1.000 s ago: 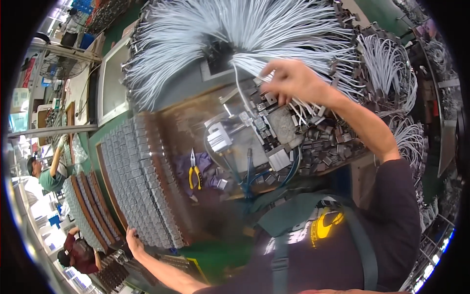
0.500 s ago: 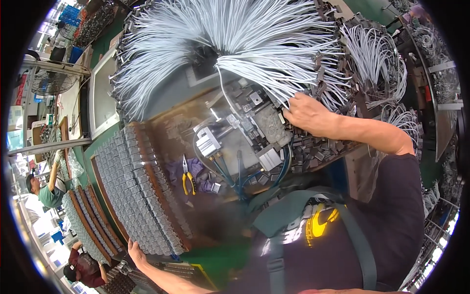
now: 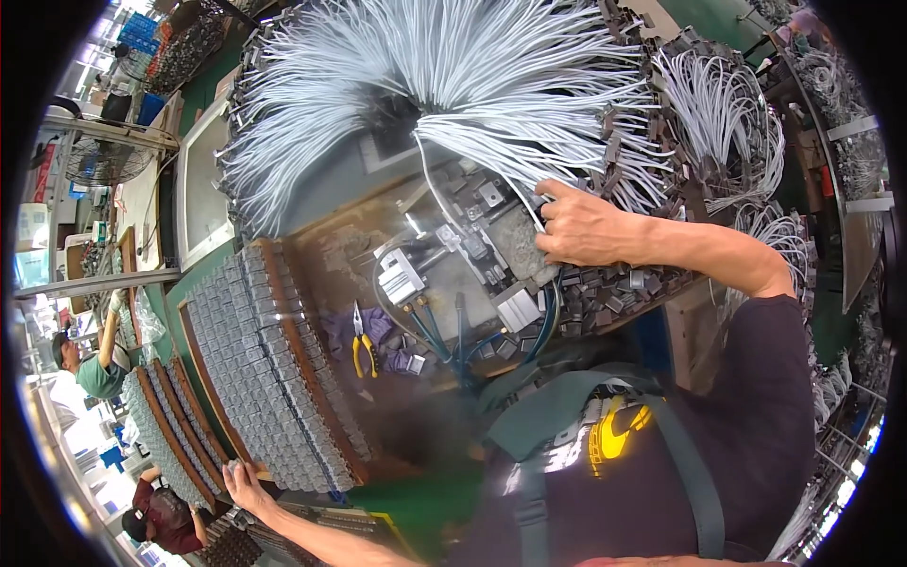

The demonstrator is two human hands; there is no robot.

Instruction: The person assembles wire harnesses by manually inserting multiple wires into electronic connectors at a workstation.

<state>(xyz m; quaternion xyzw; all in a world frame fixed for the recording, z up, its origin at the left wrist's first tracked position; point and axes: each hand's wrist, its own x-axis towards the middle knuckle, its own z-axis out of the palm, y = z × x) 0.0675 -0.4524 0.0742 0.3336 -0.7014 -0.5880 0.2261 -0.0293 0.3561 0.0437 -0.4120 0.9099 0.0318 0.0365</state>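
My right hand [image 3: 588, 227] is closed in a pinch on a white cable [image 3: 526, 200], at the right of a metal fixture [image 3: 465, 241] on the bench. The other cables [image 3: 529, 57] fan out above it in a large bundle, many with dark blocks at their ends. Low on the left, my left hand [image 3: 248, 489] is at the near corner of a tray [image 3: 196, 345] filled with rows of grey blocks [image 3: 260, 378]. A small grey block [image 3: 235, 465] appears between its thumb and fingers. Yellow-handled pliers [image 3: 363, 345] lie on a purple cloth [image 3: 378, 326].
Loose dark metal pieces [image 3: 614, 291] are heaped along the bench right of the fixture. Blue hoses [image 3: 548, 326] run from it toward me. More cable bundles [image 3: 723, 113] hang at the right. At the far left are two co-workers, one in green [image 3: 99, 376], one in dark red [image 3: 175, 515].
My right hand has shifted slightly left and down, drawing one cable apart from the bundle toward the fixture. My left hand has moved slightly left, its fingers now closed together around a small piece.
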